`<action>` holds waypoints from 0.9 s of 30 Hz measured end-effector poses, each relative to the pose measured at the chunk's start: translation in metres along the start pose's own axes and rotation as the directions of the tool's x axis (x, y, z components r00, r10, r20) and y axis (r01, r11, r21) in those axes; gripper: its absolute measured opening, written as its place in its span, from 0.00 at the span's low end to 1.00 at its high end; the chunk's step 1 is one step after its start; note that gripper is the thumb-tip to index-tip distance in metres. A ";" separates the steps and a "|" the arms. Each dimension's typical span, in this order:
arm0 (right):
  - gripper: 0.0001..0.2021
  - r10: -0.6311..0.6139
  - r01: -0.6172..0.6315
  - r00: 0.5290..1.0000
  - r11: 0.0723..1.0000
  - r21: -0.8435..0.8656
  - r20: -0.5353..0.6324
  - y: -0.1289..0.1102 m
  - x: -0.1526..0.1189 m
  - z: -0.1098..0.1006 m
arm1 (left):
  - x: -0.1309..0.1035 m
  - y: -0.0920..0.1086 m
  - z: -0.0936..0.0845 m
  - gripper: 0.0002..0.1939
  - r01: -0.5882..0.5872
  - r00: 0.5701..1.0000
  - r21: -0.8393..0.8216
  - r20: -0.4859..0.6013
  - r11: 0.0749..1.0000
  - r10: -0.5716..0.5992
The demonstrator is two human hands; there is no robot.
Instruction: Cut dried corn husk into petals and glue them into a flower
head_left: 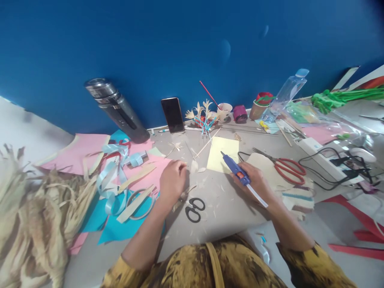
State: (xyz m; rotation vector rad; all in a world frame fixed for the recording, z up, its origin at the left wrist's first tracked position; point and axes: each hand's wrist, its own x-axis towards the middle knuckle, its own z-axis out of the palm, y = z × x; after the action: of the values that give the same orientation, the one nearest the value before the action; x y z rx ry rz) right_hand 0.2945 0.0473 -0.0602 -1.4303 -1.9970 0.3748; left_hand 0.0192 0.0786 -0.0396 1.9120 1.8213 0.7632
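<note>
My right hand is closed round a blue hot glue gun; a white glue stick juts from its back. The nozzle points up and left over a yellow sheet of paper. My left hand rests at the edge of pink paper, fingers curled together; whatever they may hold is hidden. Just right of it lie pale husk petals and a thin stick. Black scissor handles lie between my forearms. Behind, pale husk flowers have blue-wrapped stems.
Corn husks heap at the left, beside light blue ribbon and a tape roll. A flask and phone stand by the blue wall. Red-handled scissors, a corded power strip and a plastic bottle are right.
</note>
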 end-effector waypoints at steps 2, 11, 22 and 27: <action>0.03 0.006 -0.006 1.000 1.000 0.022 -0.003 -0.001 -0.001 -0.003 | 0.001 0.011 0.009 0.09 -0.112 0.991 0.067 0.086 0.991 0.106; 0.06 0.003 -0.003 1.000 0.994 0.109 -0.001 -0.004 -0.005 -0.012 | 0.001 0.028 0.041 0.08 -0.200 0.973 0.334 0.180 0.921 0.146; 0.05 0.172 -0.163 0.985 0.836 0.524 0.032 -0.023 0.003 -0.019 | -0.009 0.061 0.008 0.09 0.299 0.879 -0.598 0.475 0.744 0.029; 0.09 0.172 -0.216 0.975 0.629 0.747 0.137 -0.033 0.003 -0.017 | -0.017 0.071 0.010 0.10 0.296 0.895 -0.697 0.441 0.654 0.065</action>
State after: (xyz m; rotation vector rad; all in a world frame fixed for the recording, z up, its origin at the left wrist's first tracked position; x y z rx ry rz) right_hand 0.2809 0.0363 -0.0274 -1.0602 -1.4052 1.2067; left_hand 0.0813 0.0571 -0.0054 1.2431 1.0678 0.7949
